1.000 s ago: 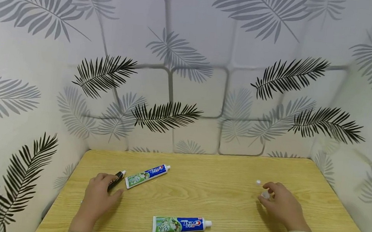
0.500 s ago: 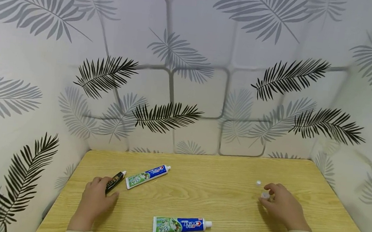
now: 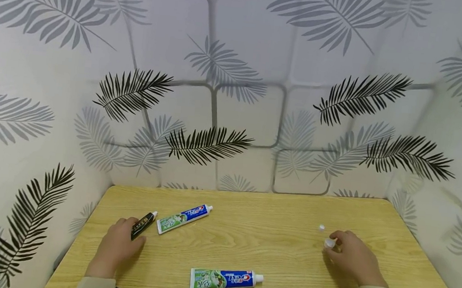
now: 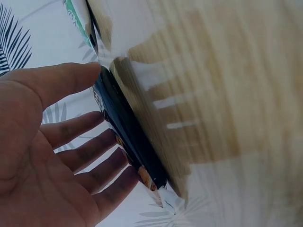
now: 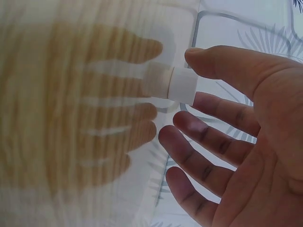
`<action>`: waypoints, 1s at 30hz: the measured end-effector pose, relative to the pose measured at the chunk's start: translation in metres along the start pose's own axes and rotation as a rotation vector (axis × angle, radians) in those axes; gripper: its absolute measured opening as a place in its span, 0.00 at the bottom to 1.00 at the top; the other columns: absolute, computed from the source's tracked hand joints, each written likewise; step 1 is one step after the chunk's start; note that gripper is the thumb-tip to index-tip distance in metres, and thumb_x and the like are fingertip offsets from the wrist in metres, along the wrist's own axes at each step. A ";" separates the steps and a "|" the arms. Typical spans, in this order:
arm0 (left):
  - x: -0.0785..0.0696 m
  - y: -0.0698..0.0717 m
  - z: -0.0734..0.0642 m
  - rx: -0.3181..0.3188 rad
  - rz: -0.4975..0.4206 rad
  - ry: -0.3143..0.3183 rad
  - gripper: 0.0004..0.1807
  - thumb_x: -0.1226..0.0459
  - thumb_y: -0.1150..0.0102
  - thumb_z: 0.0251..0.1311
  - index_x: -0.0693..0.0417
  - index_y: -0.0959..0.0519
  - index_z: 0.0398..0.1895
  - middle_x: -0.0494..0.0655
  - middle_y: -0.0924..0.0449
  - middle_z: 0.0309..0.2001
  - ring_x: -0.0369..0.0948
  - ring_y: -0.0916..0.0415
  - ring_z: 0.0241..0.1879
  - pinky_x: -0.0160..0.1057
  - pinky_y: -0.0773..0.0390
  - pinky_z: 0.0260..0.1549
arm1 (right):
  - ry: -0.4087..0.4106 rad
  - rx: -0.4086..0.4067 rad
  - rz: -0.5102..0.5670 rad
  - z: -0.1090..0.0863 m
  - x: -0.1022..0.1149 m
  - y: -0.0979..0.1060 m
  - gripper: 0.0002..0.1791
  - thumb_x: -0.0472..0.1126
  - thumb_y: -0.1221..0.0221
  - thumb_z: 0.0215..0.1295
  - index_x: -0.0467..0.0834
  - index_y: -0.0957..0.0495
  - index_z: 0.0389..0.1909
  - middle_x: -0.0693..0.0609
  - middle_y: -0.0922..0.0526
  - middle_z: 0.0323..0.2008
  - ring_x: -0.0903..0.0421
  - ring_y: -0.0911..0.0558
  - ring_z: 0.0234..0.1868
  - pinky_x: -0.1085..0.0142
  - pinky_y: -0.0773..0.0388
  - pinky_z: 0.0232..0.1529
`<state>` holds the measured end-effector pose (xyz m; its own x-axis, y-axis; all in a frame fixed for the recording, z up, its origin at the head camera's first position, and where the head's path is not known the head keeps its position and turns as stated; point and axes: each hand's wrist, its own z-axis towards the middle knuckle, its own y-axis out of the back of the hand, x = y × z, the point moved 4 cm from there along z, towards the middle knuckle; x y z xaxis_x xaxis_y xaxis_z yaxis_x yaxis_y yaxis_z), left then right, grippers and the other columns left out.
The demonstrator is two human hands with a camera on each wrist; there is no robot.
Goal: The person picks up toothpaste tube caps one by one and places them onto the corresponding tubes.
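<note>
In the head view, my left hand lies at the left beside a black tube with a pale tip. In the left wrist view its fingers are relaxed and spread, fingertips right at the side of that tube. At the right, my right hand is around a white cap that stands on the table. The right wrist view has the thumb and index finger on either side of this cap, close to it but not squeezing. The other fingers fan out loosely.
A toothpaste tube lies right of the black tube. A larger toothpaste tube rests near the front middle of the wooden table. Beyond the right hand sits a smaller white cap. A leaf-patterned wall borders the back.
My left hand has drawn back a little toward the left, uncovering more of the black tube. The right hand has shifted slightly right while the cap stays in place.
</note>
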<state>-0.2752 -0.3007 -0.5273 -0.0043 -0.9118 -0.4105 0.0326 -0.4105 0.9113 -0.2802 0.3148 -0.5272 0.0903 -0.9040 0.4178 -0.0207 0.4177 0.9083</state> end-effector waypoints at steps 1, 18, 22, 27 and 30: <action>0.000 0.000 0.001 0.006 0.008 0.002 0.32 0.57 0.31 0.65 0.71 0.24 0.65 0.68 0.19 0.53 0.62 0.19 0.49 0.66 0.19 0.50 | -0.004 0.007 0.001 0.000 0.000 0.000 0.22 0.48 0.30 0.65 0.37 0.17 0.53 0.44 0.15 0.43 0.50 0.16 0.39 0.50 0.18 0.37; 0.002 -0.003 0.011 0.058 0.077 0.025 0.33 0.61 0.31 0.63 0.72 0.26 0.67 0.68 0.19 0.51 0.61 0.19 0.44 0.62 0.18 0.42 | -0.033 0.051 0.037 0.007 -0.004 -0.004 0.18 0.47 0.29 0.66 0.40 0.16 0.48 0.48 0.13 0.39 0.54 0.16 0.37 0.52 0.18 0.36; 0.006 -0.005 0.011 0.053 0.059 0.023 0.29 0.65 0.32 0.62 0.71 0.24 0.64 0.64 0.19 0.47 0.56 0.19 0.42 0.60 0.18 0.42 | -0.035 0.055 0.045 0.008 -0.006 -0.006 0.17 0.47 0.29 0.66 0.40 0.16 0.48 0.49 0.13 0.39 0.53 0.16 0.38 0.52 0.18 0.37; 0.007 -0.005 0.009 0.057 0.027 0.025 0.26 0.67 0.33 0.61 0.73 0.22 0.61 0.63 0.19 0.45 0.52 0.19 0.41 0.58 0.18 0.43 | -0.033 0.065 0.048 0.008 -0.009 -0.007 0.14 0.46 0.31 0.67 0.41 0.15 0.46 0.49 0.13 0.40 0.53 0.16 0.40 0.51 0.17 0.38; 0.005 -0.004 0.007 0.053 0.012 0.016 0.24 0.68 0.32 0.62 0.74 0.22 0.59 0.63 0.18 0.44 0.51 0.20 0.41 0.57 0.18 0.43 | -0.027 0.062 0.044 0.008 -0.008 -0.007 0.12 0.46 0.32 0.67 0.42 0.15 0.44 0.49 0.13 0.40 0.52 0.16 0.40 0.50 0.17 0.39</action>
<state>-0.2828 -0.3037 -0.5331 0.0121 -0.9167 -0.3995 -0.0208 -0.3996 0.9164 -0.2886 0.3184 -0.5367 0.0607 -0.8873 0.4571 -0.0859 0.4516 0.8881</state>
